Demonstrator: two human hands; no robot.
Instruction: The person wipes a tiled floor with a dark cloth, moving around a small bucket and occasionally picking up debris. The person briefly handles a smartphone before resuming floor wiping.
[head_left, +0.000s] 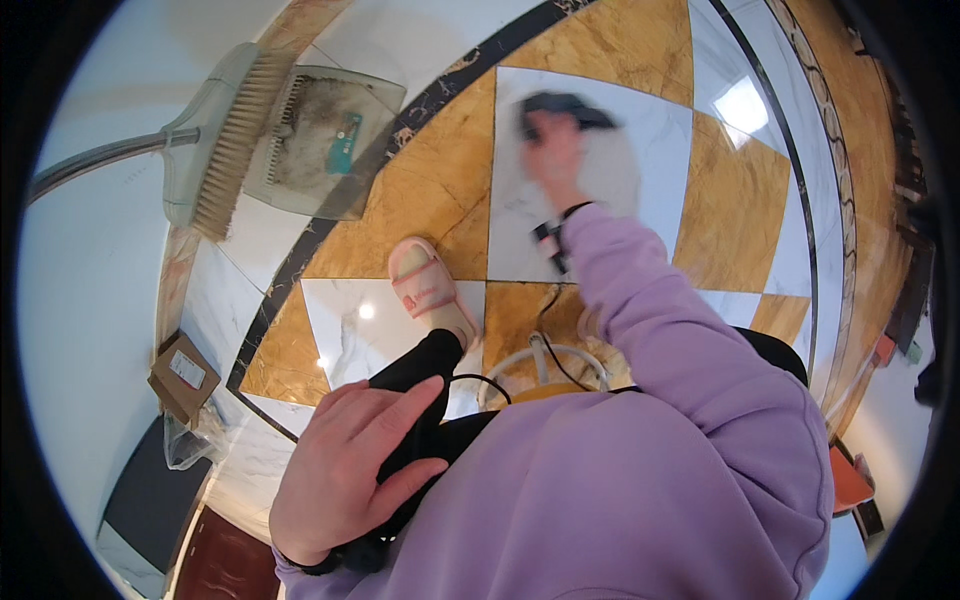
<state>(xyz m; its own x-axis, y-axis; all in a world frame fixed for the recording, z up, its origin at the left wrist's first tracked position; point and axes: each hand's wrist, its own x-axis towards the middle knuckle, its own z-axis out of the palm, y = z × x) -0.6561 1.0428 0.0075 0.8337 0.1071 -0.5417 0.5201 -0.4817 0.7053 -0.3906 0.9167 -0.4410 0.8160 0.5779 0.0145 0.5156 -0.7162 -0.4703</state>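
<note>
My right hand (556, 154) is stretched forward over a white marble-look floor tile (660, 180), blurred. It grips a dark, soft-looking item (574, 107), perhaps a cloth; the blur hides its exact kind. Several fingers are lost against it. Nearer to me, my left hand (349, 465) lies over my black-trousered leg (420, 367), palm down and holding nothing, with the thumb and fingers apart. A dark band circles each wrist. A pink slipper (426, 289) covers my left foot, left of the right arm.
At upper left, a broom (236, 142) leans by a translucent dustpan (322, 135) holding grey dust and a teal wrapper (345, 142). A cardboard box (184, 375) and clear plastic bag (191, 439) are at lower left. Below me show a stool's white ring (592, 364) and a black cable (551, 352).
</note>
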